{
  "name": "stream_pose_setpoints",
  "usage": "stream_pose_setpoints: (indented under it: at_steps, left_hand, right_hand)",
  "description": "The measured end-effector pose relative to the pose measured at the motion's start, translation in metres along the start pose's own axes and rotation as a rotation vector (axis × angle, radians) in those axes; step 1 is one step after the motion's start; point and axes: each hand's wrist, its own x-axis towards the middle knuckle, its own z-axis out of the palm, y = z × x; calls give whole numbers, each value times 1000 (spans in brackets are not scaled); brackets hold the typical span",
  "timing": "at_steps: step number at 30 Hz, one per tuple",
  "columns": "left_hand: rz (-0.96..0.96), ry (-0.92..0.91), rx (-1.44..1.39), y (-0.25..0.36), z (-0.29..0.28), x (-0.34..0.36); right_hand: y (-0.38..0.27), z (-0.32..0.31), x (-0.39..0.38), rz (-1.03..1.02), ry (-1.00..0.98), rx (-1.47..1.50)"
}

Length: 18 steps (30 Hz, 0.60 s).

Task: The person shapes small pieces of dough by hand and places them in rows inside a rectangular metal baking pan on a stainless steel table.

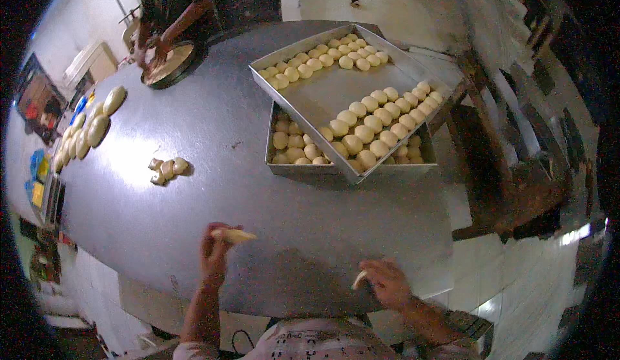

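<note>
Over the near part of the steel table (310, 211), my left hand (214, 254) grips an elongated piece of pale dough (237, 236) that points to the right. My right hand (387, 285), lower and farther right, has a small curved piece of dough (360, 278) pinched in its fingers. A cluster of small dough lumps (167, 170) lies beyond my left hand. Two metal trays of round dough balls are stacked at the back right, the upper one (303, 112) set askew on the lower one (292, 170).
A row of larger oval dough pieces (97, 130) lies along the left side of the table. At the back left, another person's hands (157, 53) work in a round pan (161, 78). Wooden structures (481, 153) stand beyond the table's right edge.
</note>
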Motion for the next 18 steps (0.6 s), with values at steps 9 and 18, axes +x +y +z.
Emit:
stream_pose_setpoints:
  at_steps: [9, 18]
  left_hand:
    - [-233, -3, -277, -30, -62, 9]
    - [-297, -219, -308, -6, -19, 9]
  right_hand:
    - [-39, 59, 85, 126, 219, -135]
    - [23, 7, 115, 567, 421, -165]
